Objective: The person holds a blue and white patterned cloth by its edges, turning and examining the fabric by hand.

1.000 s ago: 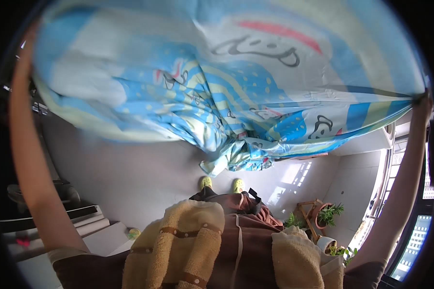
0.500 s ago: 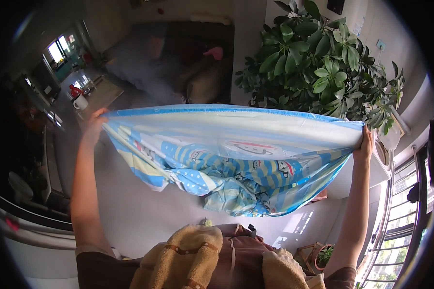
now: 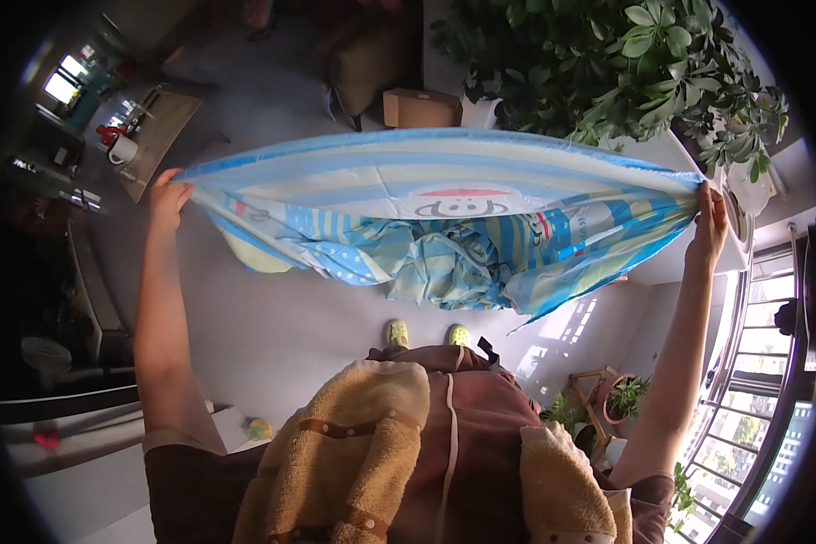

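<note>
Stretched wide between my raised arms is a large bedding cover (image 3: 444, 195), blue, white and pale yellow in stripes and dots, with cartoon faces printed on it. My left hand (image 3: 168, 198) pinches its left corner, fingers closed on the edge. At the far right corner, my right hand (image 3: 710, 222) grips the edge in the same way. The top edge runs nearly taut between the two hands. Below it the fabric sags into a crumpled bundle that hangs above the floor. Whether it is a duvet cover or a sheet cannot be told.
A big leafy plant (image 3: 626, 72) rises beyond the right end of the cloth. A cardboard box (image 3: 422, 108) lies on the floor ahead. To the left stands a table (image 3: 168, 127) with a white mug (image 3: 122, 150). Potted plants (image 3: 624, 399) and a barred window (image 3: 752, 390) are at right.
My view has tipped downward, bringing my yellow-green shoes and the box into sight. The cloth sits higher in view and its top edge bows up more. Both hands keep their hold.
</note>
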A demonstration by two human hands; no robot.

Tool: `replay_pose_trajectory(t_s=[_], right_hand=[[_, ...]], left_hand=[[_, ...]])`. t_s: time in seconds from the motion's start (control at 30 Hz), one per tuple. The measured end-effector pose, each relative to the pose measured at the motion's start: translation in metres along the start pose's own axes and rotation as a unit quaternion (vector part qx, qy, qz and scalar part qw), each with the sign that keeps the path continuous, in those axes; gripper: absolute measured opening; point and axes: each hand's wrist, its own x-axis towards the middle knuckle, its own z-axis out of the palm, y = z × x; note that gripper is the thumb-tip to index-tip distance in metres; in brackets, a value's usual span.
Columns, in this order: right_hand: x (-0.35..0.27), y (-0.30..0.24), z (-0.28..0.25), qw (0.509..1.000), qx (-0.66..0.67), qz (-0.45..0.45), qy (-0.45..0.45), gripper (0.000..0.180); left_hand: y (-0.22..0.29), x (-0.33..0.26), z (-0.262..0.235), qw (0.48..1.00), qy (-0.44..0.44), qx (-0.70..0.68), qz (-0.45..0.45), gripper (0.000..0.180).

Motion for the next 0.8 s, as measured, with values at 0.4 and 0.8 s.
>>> replay_pose_trajectory(t_s=[0.4,0.8], right_hand=[[-0.201,-0.026,0.044,0.963,0.053,0.235,-0.123,0.013],[-0.246,-0.036,0.109,0.962,-0.111,0.090,-0.232,0.015]], left_hand=[[-0.180,-0.063,0.060,0.751,0.182,-0.555,-0.306,0.049],[-0.036,-0.249,0.293,0.532,-0.406,-0.669,-0.324,0.040]])
